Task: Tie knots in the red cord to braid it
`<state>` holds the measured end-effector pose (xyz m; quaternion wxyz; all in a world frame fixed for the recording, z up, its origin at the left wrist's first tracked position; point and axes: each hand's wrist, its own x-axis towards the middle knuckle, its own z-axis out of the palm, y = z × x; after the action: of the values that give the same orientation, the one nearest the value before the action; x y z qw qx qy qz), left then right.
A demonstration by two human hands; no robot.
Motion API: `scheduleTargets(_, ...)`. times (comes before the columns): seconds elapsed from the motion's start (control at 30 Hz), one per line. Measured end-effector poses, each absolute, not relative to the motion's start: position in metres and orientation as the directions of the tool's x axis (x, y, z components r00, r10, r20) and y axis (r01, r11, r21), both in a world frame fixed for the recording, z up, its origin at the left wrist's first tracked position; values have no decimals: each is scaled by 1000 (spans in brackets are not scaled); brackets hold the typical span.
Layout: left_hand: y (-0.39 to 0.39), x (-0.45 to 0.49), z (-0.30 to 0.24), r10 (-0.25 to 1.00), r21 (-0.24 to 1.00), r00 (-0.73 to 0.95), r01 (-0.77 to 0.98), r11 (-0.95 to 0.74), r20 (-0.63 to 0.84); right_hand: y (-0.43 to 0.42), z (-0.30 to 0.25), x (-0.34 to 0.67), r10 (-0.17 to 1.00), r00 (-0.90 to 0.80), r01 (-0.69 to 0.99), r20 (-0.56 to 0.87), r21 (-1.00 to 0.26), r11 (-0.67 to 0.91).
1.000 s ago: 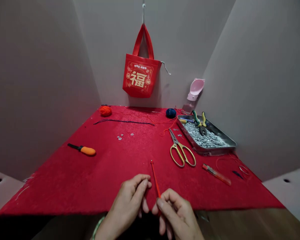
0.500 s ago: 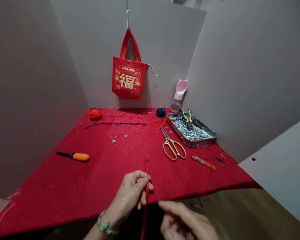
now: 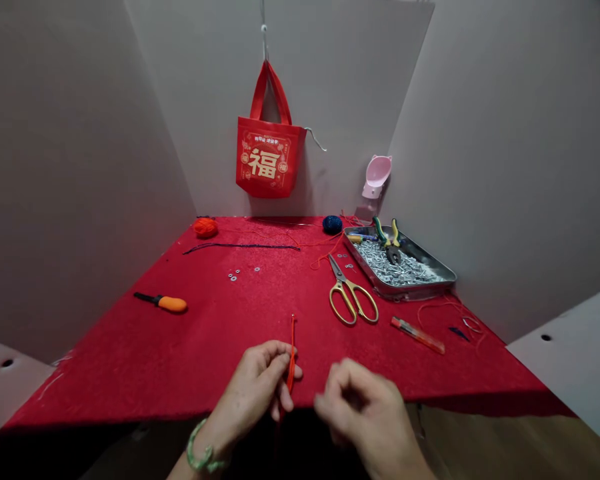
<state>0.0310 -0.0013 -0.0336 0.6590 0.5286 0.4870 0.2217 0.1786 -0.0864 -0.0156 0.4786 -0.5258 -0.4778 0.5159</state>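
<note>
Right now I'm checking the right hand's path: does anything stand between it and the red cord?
Nothing visible does. The right hand is just right of the red cord, which the left hand pinches.

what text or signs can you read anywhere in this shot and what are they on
"福": large gold character on the red tote bag.
Small gold line above it on the bag: too small to read.
None on the red cord pinched in the left hand, nor elsewhere.
</note>
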Motion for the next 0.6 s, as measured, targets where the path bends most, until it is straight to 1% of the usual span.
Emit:
scheduleTargets(0.07,-2,31,-33,806,908,426,264,324,-411,-63,-28,178,990,35,-6,-140,-990,-140)
scheduleTargets(0.23,-2,29,-34,801,906,446,326,271,-400,-36,-47,176,987,-32,-26,-156,-987,-157)
scheduleTargets(0.33,-1,28,-35,797,900,446,348,263,-406,-35,-47,171,976,-81,67,-202,-978,-196)
scheduleTargets(0.4,0,27,-34,792,900,457,352,258,-405,-35,-46,169,972,-79,147,-220,-967,-207)
scheduleTargets(0.47,0,26,-33,783,902,475,352,249,-402,-36,-46,169,973,-79,180,-219,-963,-202)
scheduleTargets(0.6,-1,25,-30,776,906,491,347,243,-396,-36,-49,171,967,-97,120,-235,-967,-223)
